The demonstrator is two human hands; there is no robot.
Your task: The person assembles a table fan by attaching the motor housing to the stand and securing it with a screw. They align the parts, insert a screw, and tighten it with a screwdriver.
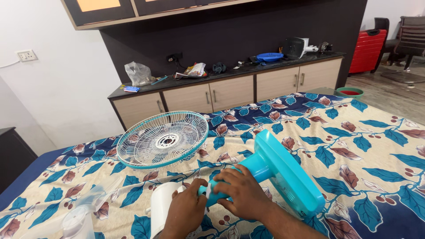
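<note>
A turquoise fan stand [270,170] lies on its side on a bed, its square base [290,175] tipped up on edge toward the right and its neck pointing left into the person's hands. The right hand [241,192] wraps over the neck from above, its grip closed on the turquoise stem. The left hand [186,210] presses against the joint where the neck meets a white motor housing [161,208]; its fingers curl there, but whether they clasp the housing or only rest against it cannot be told.

Just beyond the hands, a round wire fan guard [164,139] with a turquoise rim lies flat on the bedspread [376,150], a cream and dark blue cloth printed with blue and brown leaves. At lower left a translucent fan blade [82,212] lies near the edge of view.

Behind the bed, a dark surface [230,71] tops a row of beige cabinets along a dark wall. It carries a crumpled clear plastic bag [138,73] at the left, a small flat blue packet [131,89] beside it, a printed pouch [197,70] near the middle and a blue oval dish [269,56] toward the right. A red suitcase [366,49] stands at far right beside a dark chair [409,40].
</note>
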